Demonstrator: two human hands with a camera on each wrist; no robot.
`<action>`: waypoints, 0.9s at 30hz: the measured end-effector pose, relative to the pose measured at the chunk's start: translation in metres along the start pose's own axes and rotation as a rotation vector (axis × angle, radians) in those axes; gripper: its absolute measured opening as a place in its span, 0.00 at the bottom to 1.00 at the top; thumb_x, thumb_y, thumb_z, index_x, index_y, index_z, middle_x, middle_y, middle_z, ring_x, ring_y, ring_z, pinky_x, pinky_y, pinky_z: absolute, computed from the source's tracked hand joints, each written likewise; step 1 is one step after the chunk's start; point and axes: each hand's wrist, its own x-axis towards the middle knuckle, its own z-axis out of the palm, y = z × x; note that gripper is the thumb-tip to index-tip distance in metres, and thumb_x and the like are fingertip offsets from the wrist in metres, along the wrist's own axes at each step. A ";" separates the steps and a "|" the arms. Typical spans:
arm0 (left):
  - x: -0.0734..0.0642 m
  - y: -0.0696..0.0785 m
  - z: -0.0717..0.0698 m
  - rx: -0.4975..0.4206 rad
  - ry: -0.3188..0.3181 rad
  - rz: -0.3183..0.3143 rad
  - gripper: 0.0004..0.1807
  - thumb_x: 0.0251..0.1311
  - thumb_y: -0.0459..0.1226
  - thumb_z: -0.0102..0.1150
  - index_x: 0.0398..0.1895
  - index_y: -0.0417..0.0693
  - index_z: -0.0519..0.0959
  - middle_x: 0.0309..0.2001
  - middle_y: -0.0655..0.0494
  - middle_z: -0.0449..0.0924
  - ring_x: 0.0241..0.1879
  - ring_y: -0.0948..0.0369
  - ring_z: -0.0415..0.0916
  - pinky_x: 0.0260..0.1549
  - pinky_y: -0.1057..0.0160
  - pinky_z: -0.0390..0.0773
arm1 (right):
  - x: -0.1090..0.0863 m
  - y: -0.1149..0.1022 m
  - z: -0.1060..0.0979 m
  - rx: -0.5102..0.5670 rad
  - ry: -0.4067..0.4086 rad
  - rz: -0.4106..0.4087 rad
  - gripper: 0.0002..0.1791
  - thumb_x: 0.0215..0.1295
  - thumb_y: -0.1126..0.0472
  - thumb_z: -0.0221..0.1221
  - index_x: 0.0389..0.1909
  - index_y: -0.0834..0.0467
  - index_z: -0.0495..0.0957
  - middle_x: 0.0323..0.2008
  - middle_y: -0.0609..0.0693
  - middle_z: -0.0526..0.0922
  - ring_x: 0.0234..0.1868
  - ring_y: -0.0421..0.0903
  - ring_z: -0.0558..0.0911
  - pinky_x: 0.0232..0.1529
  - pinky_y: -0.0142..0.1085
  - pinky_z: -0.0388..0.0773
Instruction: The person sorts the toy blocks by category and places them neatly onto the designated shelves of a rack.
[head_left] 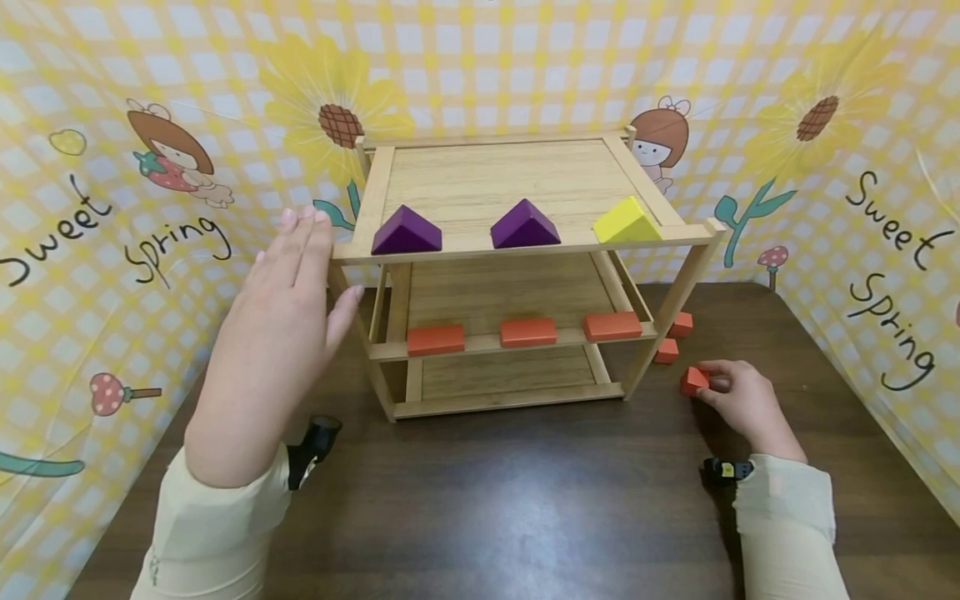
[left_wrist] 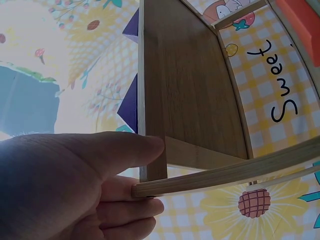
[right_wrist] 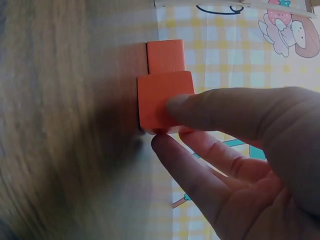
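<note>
A three-tier wooden shelf (head_left: pixel 510 402) stands on the table. My left hand (head_left: pixel 273 333) holds its upper front left corner; in the left wrist view the thumb (left_wrist: pixel 132 149) lies on the front rail and the fingers on the outer side. Low at the right, my right hand (head_left: pixel 746 400) pinches a red block (head_left: pixel 693 382) between thumb and fingers. Behind that block sit two more red blocks, one nearer (head_left: pixel 665 351) and one farther (head_left: pixel 681 324). In the right wrist view the held block (right_wrist: pixel 157 100) partly hides another red block (right_wrist: pixel 166 56).
Along the top tier's front edge stand two purple triangular blocks, left (head_left: pixel 407 232) and middle (head_left: pixel 525 225), and a yellow one (head_left: pixel 627 221). Three red rectangular blocks line the middle tier: left (head_left: pixel 436 339), middle (head_left: pixel 528 332), right (head_left: pixel 612 326). Patterned cloth (head_left: pixel 480 67) surrounds the dark table (head_left: pixel 510 500).
</note>
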 end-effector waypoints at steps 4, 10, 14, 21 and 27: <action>0.000 0.000 0.000 0.002 0.001 -0.002 0.36 0.68 0.35 0.63 0.73 0.28 0.61 0.73 0.32 0.61 0.75 0.42 0.55 0.70 0.37 0.58 | 0.000 0.000 0.000 -0.002 0.003 -0.013 0.23 0.64 0.70 0.65 0.57 0.76 0.75 0.52 0.76 0.70 0.51 0.71 0.81 0.46 0.57 0.82; -0.001 0.000 0.001 0.005 0.039 0.036 0.35 0.67 0.34 0.64 0.72 0.27 0.62 0.72 0.31 0.63 0.75 0.41 0.57 0.70 0.39 0.59 | -0.001 -0.002 -0.001 -0.005 0.010 -0.025 0.22 0.64 0.70 0.65 0.56 0.76 0.76 0.51 0.76 0.71 0.50 0.71 0.82 0.46 0.58 0.82; -0.001 -0.001 0.002 0.002 0.057 0.055 0.35 0.66 0.34 0.64 0.72 0.26 0.63 0.71 0.30 0.63 0.74 0.41 0.57 0.70 0.41 0.59 | -0.001 -0.006 -0.002 -0.006 0.016 -0.029 0.21 0.64 0.69 0.65 0.56 0.75 0.76 0.51 0.74 0.72 0.49 0.70 0.82 0.47 0.59 0.80; 0.000 -0.002 0.001 -0.003 0.060 0.063 0.34 0.66 0.33 0.64 0.71 0.25 0.63 0.71 0.29 0.64 0.74 0.40 0.58 0.73 0.45 0.56 | -0.003 -0.013 -0.006 -0.003 0.008 -0.045 0.22 0.64 0.68 0.66 0.56 0.74 0.77 0.51 0.74 0.72 0.50 0.69 0.82 0.48 0.60 0.79; -0.001 0.000 0.000 0.014 0.031 0.026 0.35 0.68 0.35 0.63 0.72 0.27 0.62 0.72 0.32 0.63 0.74 0.42 0.57 0.69 0.38 0.60 | -0.004 -0.022 -0.012 -0.002 -0.016 -0.040 0.22 0.64 0.68 0.66 0.57 0.74 0.77 0.51 0.73 0.73 0.50 0.68 0.82 0.46 0.58 0.80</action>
